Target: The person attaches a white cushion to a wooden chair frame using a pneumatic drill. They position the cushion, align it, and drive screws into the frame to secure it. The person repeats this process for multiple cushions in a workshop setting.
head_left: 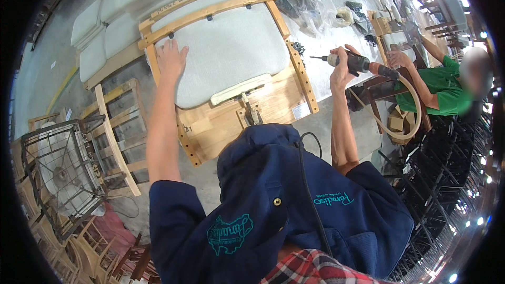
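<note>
On the head view, centre: a padded seat panel (223,52) in a wooden frame (210,13) is lying on a wooden jig board (273,100) on the desk (326,58).
Left hand: the left hand (171,58) is resting flat, fingers spread wide, on the upper left corner of the padded seat panel, just below the frame rail; it is holding nothing.
Right hand: the right hand (341,68) is closing its fingers around a pneumatic screwdriver (352,62), with a hose (405,110) looping away to the right.
Tool axis: the screwdriver is lying roughly level, its bit pointing left toward the frame's right side rail (301,71).
Key relation: the right rail is lying just left of the bit, apart from it; its long axis is running top to bottom, across the tool's axis. The right hand is nearer to this rail.
Surroundings: another person in a green shirt (447,84) is working at the right; spare cushions (100,37) are lying at upper left.
</note>
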`<state>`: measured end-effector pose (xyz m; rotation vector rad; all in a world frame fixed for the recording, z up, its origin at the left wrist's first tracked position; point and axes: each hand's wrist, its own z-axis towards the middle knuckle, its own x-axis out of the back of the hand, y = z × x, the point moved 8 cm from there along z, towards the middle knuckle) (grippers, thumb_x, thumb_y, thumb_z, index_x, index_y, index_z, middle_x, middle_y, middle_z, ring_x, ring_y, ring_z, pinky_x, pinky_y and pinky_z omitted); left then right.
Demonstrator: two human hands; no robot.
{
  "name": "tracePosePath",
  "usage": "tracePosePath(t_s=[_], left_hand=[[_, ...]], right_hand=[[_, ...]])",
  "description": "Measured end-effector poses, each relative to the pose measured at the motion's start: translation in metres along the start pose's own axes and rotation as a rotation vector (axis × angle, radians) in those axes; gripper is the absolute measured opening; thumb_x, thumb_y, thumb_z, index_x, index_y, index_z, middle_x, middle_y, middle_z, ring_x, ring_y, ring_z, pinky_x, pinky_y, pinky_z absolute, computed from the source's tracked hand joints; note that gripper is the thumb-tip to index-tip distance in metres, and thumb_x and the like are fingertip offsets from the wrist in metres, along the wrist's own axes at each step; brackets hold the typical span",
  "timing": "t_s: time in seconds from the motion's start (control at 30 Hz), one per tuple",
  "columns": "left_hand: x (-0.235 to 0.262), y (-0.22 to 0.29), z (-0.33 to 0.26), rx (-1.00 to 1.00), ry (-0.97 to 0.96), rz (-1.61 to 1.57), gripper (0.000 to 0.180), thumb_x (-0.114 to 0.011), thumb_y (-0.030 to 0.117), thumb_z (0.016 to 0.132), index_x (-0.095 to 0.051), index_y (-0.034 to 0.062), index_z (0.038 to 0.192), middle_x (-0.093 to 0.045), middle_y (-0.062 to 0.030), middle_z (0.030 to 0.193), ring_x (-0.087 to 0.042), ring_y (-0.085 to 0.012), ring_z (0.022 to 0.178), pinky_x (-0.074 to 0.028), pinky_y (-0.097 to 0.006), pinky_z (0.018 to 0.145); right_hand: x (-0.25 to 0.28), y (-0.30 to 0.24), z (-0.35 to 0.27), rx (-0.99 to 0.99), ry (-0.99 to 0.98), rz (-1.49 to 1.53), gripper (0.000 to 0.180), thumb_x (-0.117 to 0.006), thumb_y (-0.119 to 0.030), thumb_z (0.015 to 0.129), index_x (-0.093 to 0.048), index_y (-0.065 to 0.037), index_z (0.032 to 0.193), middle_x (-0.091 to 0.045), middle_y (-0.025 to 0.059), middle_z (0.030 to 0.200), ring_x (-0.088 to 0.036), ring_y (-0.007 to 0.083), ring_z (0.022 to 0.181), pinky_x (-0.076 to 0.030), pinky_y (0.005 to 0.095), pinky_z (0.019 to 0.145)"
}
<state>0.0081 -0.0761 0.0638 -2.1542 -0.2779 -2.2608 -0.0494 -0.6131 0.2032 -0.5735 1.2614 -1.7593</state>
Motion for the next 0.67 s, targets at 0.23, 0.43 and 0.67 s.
tracePosePath(t_s=[0.23,0.43,0.67], left_hand=[[-0.012,0.024,-0.079,0.003,0.08,-0.105,0.069,-0.05,0.049,0.104,-0.043,0.0016,0.154,-0.036,-0.0167,0.163,-0.029,-0.0401,0.15,-0.023,-0.057,0.122],[-0.001,0.042,-0.133,0.027,0.088,-0.209,0.068,-0.053,0.047,0.103,-0.044,0.0005,0.153,-0.037,-0.0167,0.163,-0.03,-0.0391,0.15,-0.022,-0.056,0.121],[0.003,0.045,-0.142,0.016,0.121,-0.204,0.069,-0.051,0.049,0.104,-0.044,-0.0008,0.152,-0.039,-0.0187,0.161,-0.032,-0.0411,0.148,-0.024,-0.052,0.122]], right_hand=[[-0.034,0.045,0.017,-0.005,-0.013,0.055,0.029,-0.074,-0.009,0.092,-0.06,0.002,0.115,-0.072,0.0123,0.085,-0.07,0.0152,0.076,-0.055,0.0297,0.07],[-0.047,0.08,0.019,-0.088,-0.01,0.007,0.03,-0.075,-0.01,0.091,-0.061,0.003,0.114,-0.072,0.0116,0.083,-0.068,0.014,0.074,-0.054,0.0286,0.069],[-0.046,0.098,0.016,-0.068,-0.048,0.017,0.033,-0.078,-0.01,0.089,-0.062,0.001,0.115,-0.073,0.0132,0.087,-0.069,0.0146,0.078,-0.055,0.03,0.074]])
